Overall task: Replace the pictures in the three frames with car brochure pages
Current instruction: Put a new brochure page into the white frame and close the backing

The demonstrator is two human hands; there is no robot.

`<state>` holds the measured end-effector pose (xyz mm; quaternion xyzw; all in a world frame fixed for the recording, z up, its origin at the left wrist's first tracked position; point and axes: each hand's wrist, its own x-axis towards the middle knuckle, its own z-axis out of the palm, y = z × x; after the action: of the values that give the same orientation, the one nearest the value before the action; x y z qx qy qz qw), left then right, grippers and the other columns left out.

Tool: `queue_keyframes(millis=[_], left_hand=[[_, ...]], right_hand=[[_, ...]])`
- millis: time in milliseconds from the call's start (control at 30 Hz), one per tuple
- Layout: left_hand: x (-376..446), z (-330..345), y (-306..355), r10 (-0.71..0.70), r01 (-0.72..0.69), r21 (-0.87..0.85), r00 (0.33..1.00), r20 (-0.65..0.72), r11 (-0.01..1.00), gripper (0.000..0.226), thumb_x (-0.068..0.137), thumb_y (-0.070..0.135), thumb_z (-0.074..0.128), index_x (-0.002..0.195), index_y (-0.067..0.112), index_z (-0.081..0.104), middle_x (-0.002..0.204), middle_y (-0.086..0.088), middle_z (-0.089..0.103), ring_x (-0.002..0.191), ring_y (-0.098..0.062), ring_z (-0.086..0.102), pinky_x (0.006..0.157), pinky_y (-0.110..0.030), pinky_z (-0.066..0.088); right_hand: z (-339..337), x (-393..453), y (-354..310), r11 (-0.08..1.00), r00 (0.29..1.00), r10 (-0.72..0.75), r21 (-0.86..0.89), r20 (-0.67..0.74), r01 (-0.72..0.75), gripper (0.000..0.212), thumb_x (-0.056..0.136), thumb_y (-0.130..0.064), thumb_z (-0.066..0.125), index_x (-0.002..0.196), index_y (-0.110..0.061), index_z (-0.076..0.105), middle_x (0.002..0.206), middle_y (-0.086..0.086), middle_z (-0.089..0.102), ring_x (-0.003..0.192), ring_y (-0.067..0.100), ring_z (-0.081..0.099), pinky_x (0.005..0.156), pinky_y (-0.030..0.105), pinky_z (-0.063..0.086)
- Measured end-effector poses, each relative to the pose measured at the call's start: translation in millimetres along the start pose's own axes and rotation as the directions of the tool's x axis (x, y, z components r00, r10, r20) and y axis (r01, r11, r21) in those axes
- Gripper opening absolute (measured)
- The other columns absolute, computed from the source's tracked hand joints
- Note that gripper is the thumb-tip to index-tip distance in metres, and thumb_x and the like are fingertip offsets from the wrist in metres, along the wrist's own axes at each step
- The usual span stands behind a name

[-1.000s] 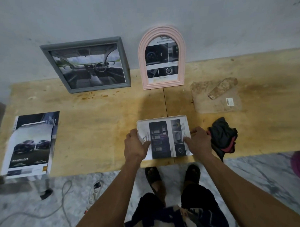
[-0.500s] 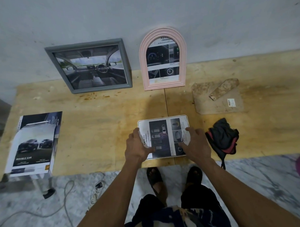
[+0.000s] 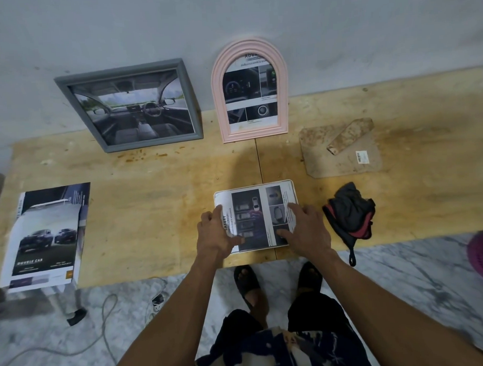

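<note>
brochure page (image 3: 256,215) flat | left hand (image 3: 213,234), right hand (image 3: 307,229) pressing its sides

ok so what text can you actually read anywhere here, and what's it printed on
"SAFETY": on the page in the white frame under both hands, running sideways.
"DOUBLE CAB": on the brochure cover at the left of the table.
"ADV...": top of the page in the pink arched frame, cut off by the arch.
Sticker on the brown backing board: too small to read.
All smaller print: blurred.
</note>
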<state>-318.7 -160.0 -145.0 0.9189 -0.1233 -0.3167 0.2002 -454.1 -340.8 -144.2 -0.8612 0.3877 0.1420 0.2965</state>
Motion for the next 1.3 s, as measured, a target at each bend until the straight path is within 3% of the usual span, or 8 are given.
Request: queue_keyframes(millis=[300, 433, 567, 767, 967, 1100, 1233, 1300], left_hand=[[-0.8, -3.1, 1.7, 0.004, -0.004, -0.033, 1.000, -0.015, 0.999, 0.112, 0.062, 0.047, 0.091, 0.150, 0.021, 0.027, 0.137, -0.012, 0.041, 0.124, -0.034, 0.045, 0.099, -0.048, 0.049], [2.5, -5.0, 12.1, -0.074, 0.053, -0.146, 0.987, -0.140, 0.988, 0.080, 0.078, 0.053, 0.076, 0.133, 0.013, 0.033, 0.118, -0.015, 0.047, 0.112, -0.038, 0.051, 0.086, -0.049, 0.051], [8.0, -2.5, 46.0, -0.035, 0.024, -0.042, 0.958, -0.285, 0.999, 0.084, 0.087, 0.055, 0.065, 0.149, 0.013, 0.027, 0.138, -0.019, 0.045, 0.127, -0.039, 0.043, 0.098, -0.052, 0.043], [26.2, 22.4, 133.8, 0.060, -0.081, -0.092, 0.977, -0.205, 0.993, 0.071, 0.090, 0.044, 0.067, 0.146, 0.015, 0.034, 0.141, -0.012, 0.048, 0.127, -0.033, 0.049, 0.102, -0.048, 0.045], [45.8, 52.1, 218.3, 0.105, -0.105, -0.114, 0.994, -0.011, 0.988, 0.055, 0.094, 0.024, 0.062, 0.143, 0.003, 0.045, 0.134, -0.018, 0.059, 0.120, -0.034, 0.057, 0.092, -0.033, 0.047], [64.0, 66.4, 266.6, -0.003, 0.002, -0.166, 1.000, -0.006, 0.986, 0.042, 0.094, 0.026, 0.060, 0.127, 0.001, 0.056, 0.124, -0.016, 0.064, 0.113, -0.033, 0.060, 0.081, -0.024, 0.039], [70.1, 72.3, 297.9, -0.091, 0.080, -0.212, 0.995, -0.042, 0.974, 0.065, 0.073, 0.040, 0.033, 0.110, -0.005, 0.063, 0.109, -0.017, 0.067, 0.102, -0.034, 0.062, 0.082, -0.028, 0.042], [70.2, 74.8, 305.0, -0.142, 0.126, -0.220, 0.988, -0.058, 0.967, 0.064, 0.071, 0.039, 0.034, 0.108, -0.004, 0.064, 0.109, -0.016, 0.067, 0.104, -0.033, 0.062, 0.086, -0.028, 0.045]], right_hand=[[-3.0, 3.6, -1.9, 0.998, 1.000, 0.013, 0.061, 0.016, -0.014, 0.079, 0.081, -0.048, 0.070, 0.145, -0.029, 0.028, 0.137, 0.008, 0.040, 0.127, 0.029, 0.036, 0.090, 0.047, 0.048], [-11.7, 7.9, 1.0, 0.980, 1.000, -0.001, 0.201, -0.026, 0.006, 0.069, 0.081, -0.054, 0.063, 0.137, -0.031, 0.030, 0.118, 0.009, 0.053, 0.110, 0.031, 0.051, 0.078, 0.041, 0.046], [-37.3, 18.9, 11.8, 0.942, 0.993, 0.098, 0.328, -0.066, -0.071, 0.077, 0.086, -0.043, 0.064, 0.149, -0.023, 0.025, 0.133, 0.010, 0.050, 0.121, 0.032, 0.051, 0.091, 0.043, 0.046], [-97.1, 54.9, 70.8, 0.913, 0.964, 0.177, 0.400, -0.199, -0.086, 0.067, 0.089, -0.030, 0.064, 0.145, -0.016, 0.032, 0.092, 0.008, 0.061, 0.080, 0.024, 0.060, 0.062, 0.031, 0.040], [-150.5, 103.6, 133.4, 0.869, 0.941, 0.295, 0.456, -0.167, -0.192, 0.067, 0.088, -0.035, 0.066, 0.144, -0.015, 0.035, 0.124, 0.015, 0.060, 0.111, 0.033, 0.058, 0.077, 0.032, 0.043], [-169.1, 144.4, 154.6, 0.892, 0.956, 0.265, 0.409, -0.125, -0.194, 0.069, 0.089, -0.032, 0.064, 0.147, -0.011, 0.035, 0.135, 0.016, 0.051, 0.121, 0.033, 0.051, 0.085, 0.031, 0.041], [-179.5, 172.4, 158.7, 0.883, 0.967, 0.251, 0.423, -0.055, -0.205, 0.073, 0.090, -0.030, 0.064, 0.151, -0.010, 0.030, 0.142, 0.015, 0.047, 0.123, 0.033, 0.052, 0.086, 0.031, 0.043], [-182.8, 177.6, 157.6, 0.884, 0.970, 0.241, 0.418, -0.021, -0.211, 0.068, 0.092, -0.027, 0.061, 0.150, -0.008, 0.031, 0.143, 0.016, 0.045, 0.125, 0.033, 0.050, 0.088, 0.032, 0.043]])
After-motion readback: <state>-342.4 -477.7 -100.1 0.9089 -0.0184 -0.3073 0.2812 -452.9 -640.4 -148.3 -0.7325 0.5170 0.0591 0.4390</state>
